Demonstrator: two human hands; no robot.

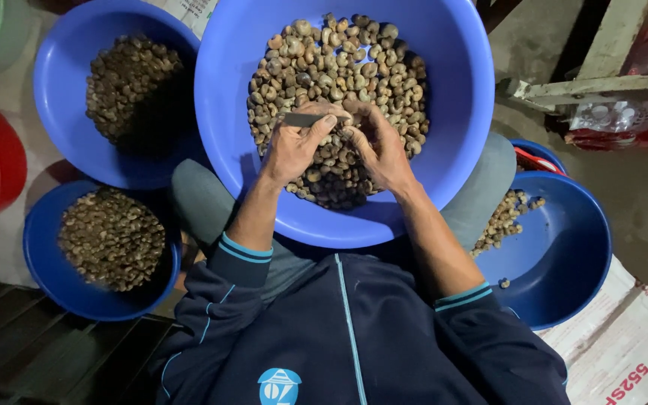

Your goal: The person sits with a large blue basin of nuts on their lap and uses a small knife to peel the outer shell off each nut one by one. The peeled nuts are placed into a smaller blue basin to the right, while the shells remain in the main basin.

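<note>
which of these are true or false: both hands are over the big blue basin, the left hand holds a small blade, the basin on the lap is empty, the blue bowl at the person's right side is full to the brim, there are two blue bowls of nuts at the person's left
1. Both hands are over the big blue basin. True.
2. The left hand holds a small blade. True.
3. The basin on the lap is empty. False: it holds a heap of nuts.
4. The blue bowl at the right side is full to the brim. False: only a few nuts lie along its edge.
5. Two blue bowls of nuts sit at the left. True: one farther, one nearer.

The right hand pinches a nut.
</note>
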